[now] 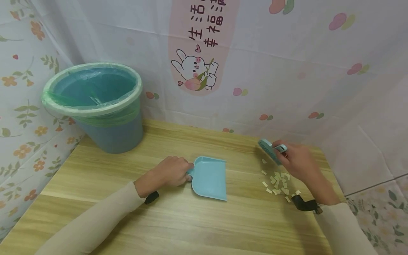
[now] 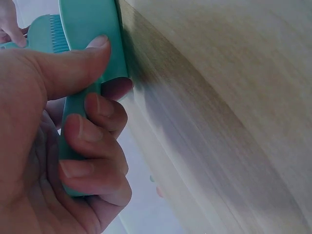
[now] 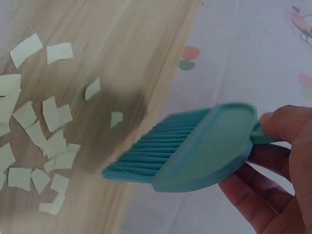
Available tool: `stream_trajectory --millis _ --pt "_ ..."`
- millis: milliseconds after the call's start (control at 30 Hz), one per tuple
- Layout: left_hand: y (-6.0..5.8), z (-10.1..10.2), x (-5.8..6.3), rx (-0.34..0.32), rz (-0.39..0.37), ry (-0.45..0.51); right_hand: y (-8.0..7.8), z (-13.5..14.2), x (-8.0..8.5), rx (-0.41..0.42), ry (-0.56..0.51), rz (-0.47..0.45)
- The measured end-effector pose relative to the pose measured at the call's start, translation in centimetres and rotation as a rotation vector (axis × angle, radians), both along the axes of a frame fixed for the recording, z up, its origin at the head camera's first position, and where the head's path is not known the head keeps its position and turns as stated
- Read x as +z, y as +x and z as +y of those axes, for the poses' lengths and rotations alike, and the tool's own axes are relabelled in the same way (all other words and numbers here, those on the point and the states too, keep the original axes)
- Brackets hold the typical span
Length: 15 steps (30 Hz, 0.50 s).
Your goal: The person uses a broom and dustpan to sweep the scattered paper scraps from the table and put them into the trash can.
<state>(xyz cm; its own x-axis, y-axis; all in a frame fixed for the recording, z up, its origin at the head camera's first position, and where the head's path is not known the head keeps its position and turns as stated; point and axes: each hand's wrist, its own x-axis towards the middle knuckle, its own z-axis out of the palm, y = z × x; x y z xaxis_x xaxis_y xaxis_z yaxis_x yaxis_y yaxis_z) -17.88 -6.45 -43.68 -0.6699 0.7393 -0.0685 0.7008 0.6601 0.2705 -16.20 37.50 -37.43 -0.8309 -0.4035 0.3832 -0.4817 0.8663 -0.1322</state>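
A light-blue dustpan [image 1: 210, 179] lies on the wooden table, its wide edge facing right. My left hand [image 1: 172, 171] grips its handle; in the left wrist view the fingers curl round the handle [image 2: 73, 141] and the thumb presses on top. My right hand [image 1: 298, 160] holds a light-blue hand brush [image 3: 209, 151] by its handle, bristles raised above the table. Below and in front of the brush lie several small pale-yellow paper pieces [image 1: 278, 180], loosely heaped with some scattered around. The brush is apart from them. A gap of bare table separates dustpan and pieces.
A blue bucket [image 1: 111, 136] lined with a green-tinted clear bag stands at the table's back left. Printed cloth [image 1: 255, 71] hangs behind the table [image 1: 191, 226], with flowered cloth at the left. The table's right edge runs close past my right arm.
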Motion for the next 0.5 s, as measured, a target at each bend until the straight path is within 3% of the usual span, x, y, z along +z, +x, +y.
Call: stream_trajectory --millis 200,500 --pt "0.0 0.1 -0.1 -0.004 -0.002 0.016 0.0 -0.7 -1.1 0.093 0.044 0.023" --pt "0.0 0.0 -0.1 0.003 -0.016 -0.004 0.5 -2.2 -1.6 0.201 0.017 0.022"
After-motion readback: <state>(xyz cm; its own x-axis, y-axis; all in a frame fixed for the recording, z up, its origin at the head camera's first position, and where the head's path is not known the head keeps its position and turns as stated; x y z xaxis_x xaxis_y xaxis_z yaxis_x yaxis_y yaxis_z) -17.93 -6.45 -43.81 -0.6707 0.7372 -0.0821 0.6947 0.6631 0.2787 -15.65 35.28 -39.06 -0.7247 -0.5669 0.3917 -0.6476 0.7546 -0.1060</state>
